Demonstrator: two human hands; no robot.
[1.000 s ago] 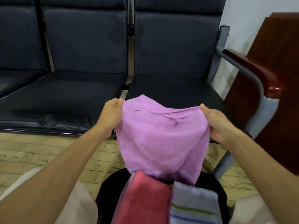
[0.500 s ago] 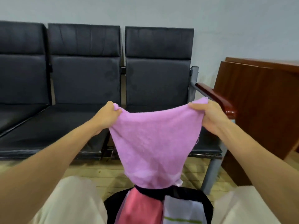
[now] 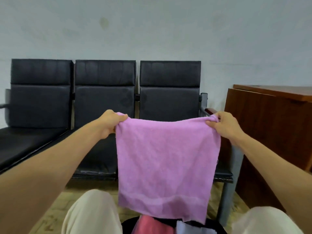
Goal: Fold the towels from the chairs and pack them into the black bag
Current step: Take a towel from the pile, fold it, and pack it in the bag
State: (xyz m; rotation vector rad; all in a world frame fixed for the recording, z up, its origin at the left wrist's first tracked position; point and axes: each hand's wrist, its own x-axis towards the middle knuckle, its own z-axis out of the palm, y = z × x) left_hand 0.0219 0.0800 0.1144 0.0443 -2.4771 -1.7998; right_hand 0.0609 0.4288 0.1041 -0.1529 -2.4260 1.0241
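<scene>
Grip: the left hand [image 3: 110, 123] and the right hand [image 3: 225, 126] each pinch one top corner of the purple towel [image 3: 167, 166], fingers [image 3: 122, 117] curled tight on the cloth.
Towel: it hangs spread below and between the fingers. Its bottom hem reaches down to the black bag [image 3: 126, 224].
Step in hand: probably opening the towel out for its first fold.
Doing it well: the top edge should stay taut and level between the fingers, then go corner to corner so the side edges meet. The right corner looks bunched and likely needs smoothing first.
Edges: the left side edge drops straight from the fingers, and the right one slants slightly inward. The hem band at the bottom is wavy.
Bag: straight below the fingers, between the knees, it already holds a pink towel [image 3: 152, 225] and a pale towel [image 3: 190, 228].
Room: the armrest [image 3: 210, 110] sits just behind the right fingers, with the wooden cabinet [image 3: 270, 132] further out on that side. The chairs [image 3: 170, 98] stand beyond the fingers. The freest room seems to lie between the hands and back toward the lap.
</scene>
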